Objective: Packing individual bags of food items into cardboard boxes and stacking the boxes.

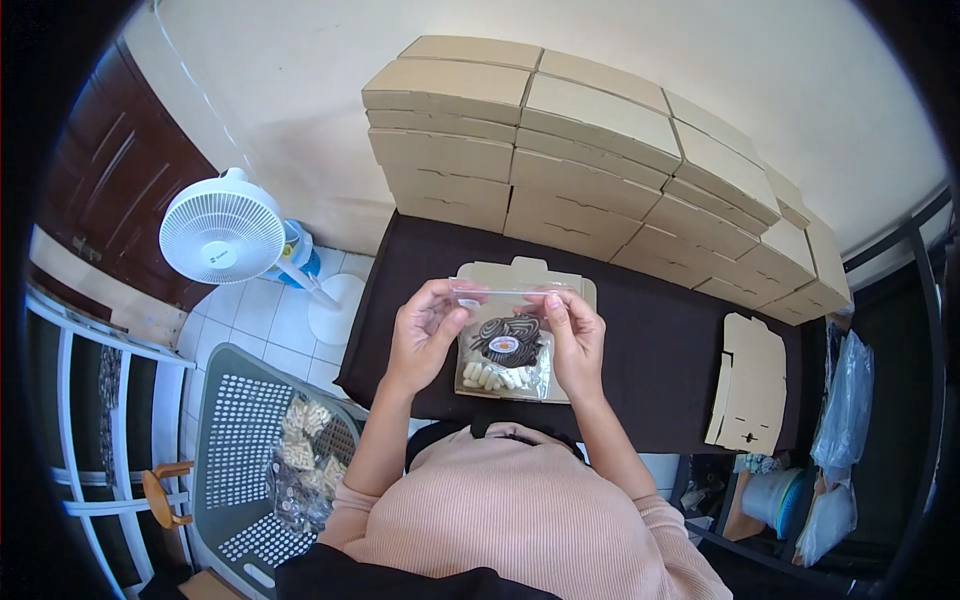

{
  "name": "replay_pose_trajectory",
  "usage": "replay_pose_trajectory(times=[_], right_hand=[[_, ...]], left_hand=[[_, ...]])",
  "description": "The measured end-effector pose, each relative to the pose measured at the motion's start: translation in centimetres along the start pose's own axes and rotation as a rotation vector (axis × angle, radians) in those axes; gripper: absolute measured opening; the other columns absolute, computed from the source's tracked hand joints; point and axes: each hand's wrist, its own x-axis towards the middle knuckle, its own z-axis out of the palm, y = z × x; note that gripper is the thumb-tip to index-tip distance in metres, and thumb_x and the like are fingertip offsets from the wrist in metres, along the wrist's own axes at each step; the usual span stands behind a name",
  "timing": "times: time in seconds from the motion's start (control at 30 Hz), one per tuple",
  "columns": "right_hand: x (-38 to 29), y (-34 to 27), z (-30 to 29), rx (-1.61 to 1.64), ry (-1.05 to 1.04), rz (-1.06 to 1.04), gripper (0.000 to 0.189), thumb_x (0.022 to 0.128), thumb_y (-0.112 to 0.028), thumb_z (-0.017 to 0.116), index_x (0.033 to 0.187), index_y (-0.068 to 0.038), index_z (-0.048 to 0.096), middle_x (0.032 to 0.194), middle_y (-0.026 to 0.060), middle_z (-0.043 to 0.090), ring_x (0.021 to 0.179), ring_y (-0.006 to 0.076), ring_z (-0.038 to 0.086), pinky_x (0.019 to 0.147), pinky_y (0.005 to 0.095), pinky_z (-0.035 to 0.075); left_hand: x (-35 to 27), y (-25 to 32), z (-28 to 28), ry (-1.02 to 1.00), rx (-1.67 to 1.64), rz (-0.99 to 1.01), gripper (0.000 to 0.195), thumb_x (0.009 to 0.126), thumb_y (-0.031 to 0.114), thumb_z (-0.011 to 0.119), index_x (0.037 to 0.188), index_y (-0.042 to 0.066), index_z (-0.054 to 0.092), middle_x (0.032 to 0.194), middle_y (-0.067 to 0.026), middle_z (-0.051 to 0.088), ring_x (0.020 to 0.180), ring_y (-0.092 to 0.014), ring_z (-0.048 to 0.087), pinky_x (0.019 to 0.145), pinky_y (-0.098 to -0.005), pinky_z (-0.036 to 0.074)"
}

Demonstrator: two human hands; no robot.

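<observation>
Between my two hands is a clear plastic zip bag, gripped near its two top corners. My left hand pinches the left end of the zip edge, thumb towards me. On the right end, my right hand does the same. Through the plastic show dark striped spiral pieces with an oval label over them. Pale, short finger-shaped pieces fill the bottom of the bag. Under the bag lies a flat brown cardboard piece, partly hidden by the bag and my hands.
Stacked cardboard boxes line the back of the dark-covered table. Flat cardboard lies at its right end. At left stand a white fan and a grey-green basket holding several filled bags. Plastic bags hang at right.
</observation>
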Motion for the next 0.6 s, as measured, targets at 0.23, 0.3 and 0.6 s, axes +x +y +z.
replay_pose_trajectory(times=[0.23,0.3,0.6], right_hand=[[-1.1,0.9,-1.6,0.031,0.079,0.003,0.019,0.092,-0.009,0.05,0.088,0.005,0.063,0.088,0.009,0.062,0.078,0.0135,0.061,0.07,0.025,0.049],[-1.5,1.0,-1.7,0.076,0.091,-0.043,0.018,0.092,-0.008,0.05,0.087,0.004,0.063,0.089,0.0099,0.062,0.077,0.0139,0.061,0.07,0.0257,0.049],[-4.1,5.3,-4.7,0.189,0.01,0.312,0.059,0.076,-0.015,0.072,0.126,-0.002,0.043,0.125,0.0127,0.046,0.104,0.0203,0.054,0.088,0.0347,0.045]], left_hand=[[0.3,-1.1,2.0,0.067,0.036,-0.017,0.016,0.078,-0.004,0.065,0.088,0.001,0.054,0.083,-0.0064,0.062,0.08,-0.01,0.06,0.073,-0.0238,0.048],[0.0,-1.2,2.3,0.054,0.01,-0.023,0.019,0.078,-0.004,0.065,0.092,0.001,0.053,0.082,-0.0058,0.061,0.078,-0.009,0.059,0.072,-0.0238,0.048],[-0.9,-2.7,4.3,0.272,-0.547,-0.156,0.021,0.087,0.006,0.057,0.106,0.007,0.049,0.088,-0.0037,0.058,0.078,-0.01,0.058,0.072,-0.028,0.052]])
